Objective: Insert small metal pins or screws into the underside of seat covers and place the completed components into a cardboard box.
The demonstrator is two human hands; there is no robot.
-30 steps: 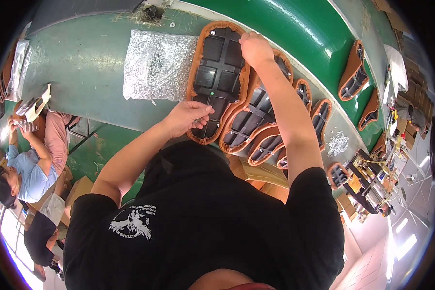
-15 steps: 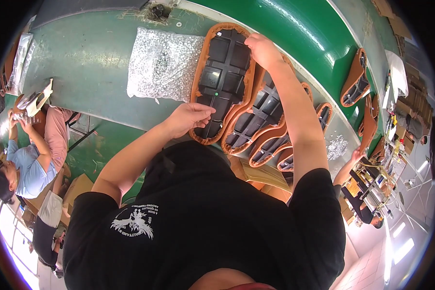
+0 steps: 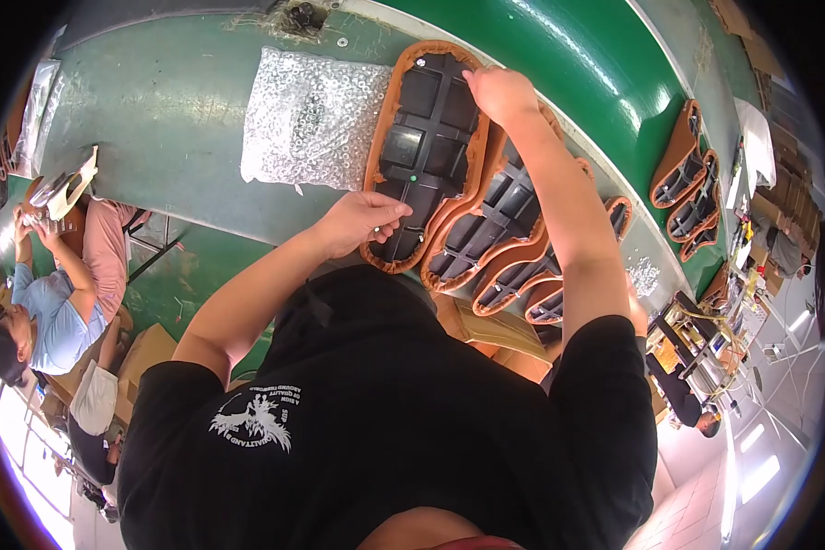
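Observation:
A long padded panel (image 3: 422,124) with a brown wrapped edge and a black ribbed underside lies in front of me, ribs up. A small white piece shows at its far end, a green dot lower down. Over its near left part, my left hand (image 3: 362,225) is closed in a pinch; a tiny piece shows by the fingers, too small to name. My right hand (image 3: 504,94) has its fingertips pinched together at the panel's far right edge; whatever they hold is hidden. Beside this panel, several similar brown panels (image 3: 509,197) lie in a row, partly behind my right forearm.
Bubble wrap (image 3: 312,119) lies left of the panel on the grey-green table (image 3: 165,119). A green belt surface (image 3: 568,55) runs beyond, carrying more brown panels (image 3: 676,160) at right. Small clear bits (image 3: 644,273) lie near the right table edge. Other people work at both sides.
At right, a co-worker's hand has drawn back from the brown panels, which now lie grouped on the green surface. My hands have barely moved and stay at the same panel.

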